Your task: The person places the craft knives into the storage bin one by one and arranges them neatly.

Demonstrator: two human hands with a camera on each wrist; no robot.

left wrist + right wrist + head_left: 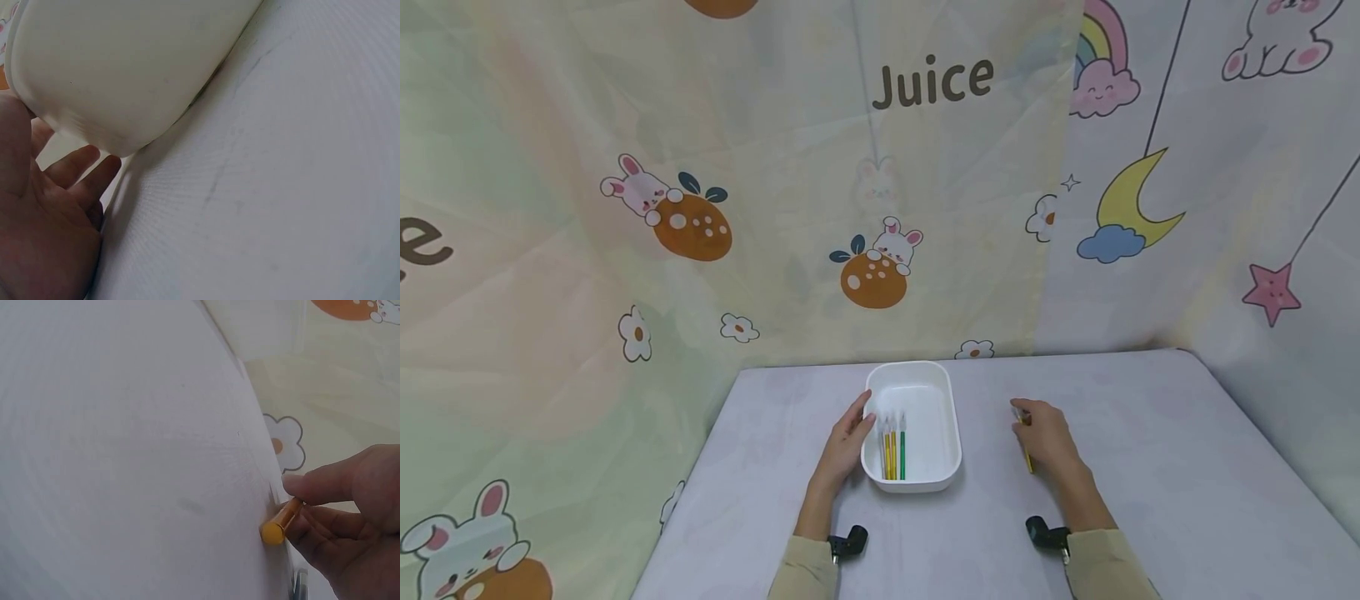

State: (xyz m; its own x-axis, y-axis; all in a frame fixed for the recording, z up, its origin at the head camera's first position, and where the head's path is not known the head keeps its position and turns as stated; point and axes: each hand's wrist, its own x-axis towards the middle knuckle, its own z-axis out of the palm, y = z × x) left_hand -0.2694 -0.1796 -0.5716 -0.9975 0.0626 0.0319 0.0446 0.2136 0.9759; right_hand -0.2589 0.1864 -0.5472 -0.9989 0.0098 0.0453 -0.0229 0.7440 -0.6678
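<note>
A white rectangular tray [928, 471] with rounded corners stands toward the back of the table. Several slim pencils [892, 450], yellow and green with pale tips, lie side by side in its left half. My left hand [842, 446] holds the tray at its left side, thumb at the rim and fingers along the outer wall [125, 75]. To the right of the tray, my right hand [1048, 433] pinches a yellow pencil [284, 525] between thumb and fingers. Its flat yellow end points back toward the wrist, close over the table; the fingers partly hide its other end.
A pale cloth covers the table [1187, 467]. Behind it hangs a printed curtain [790, 208] with rabbits and flowers. Below the right hand in its wrist view shows a small grey shiny piece [301, 584]. Black wrist cameras [848, 542] sit at both cuffs.
</note>
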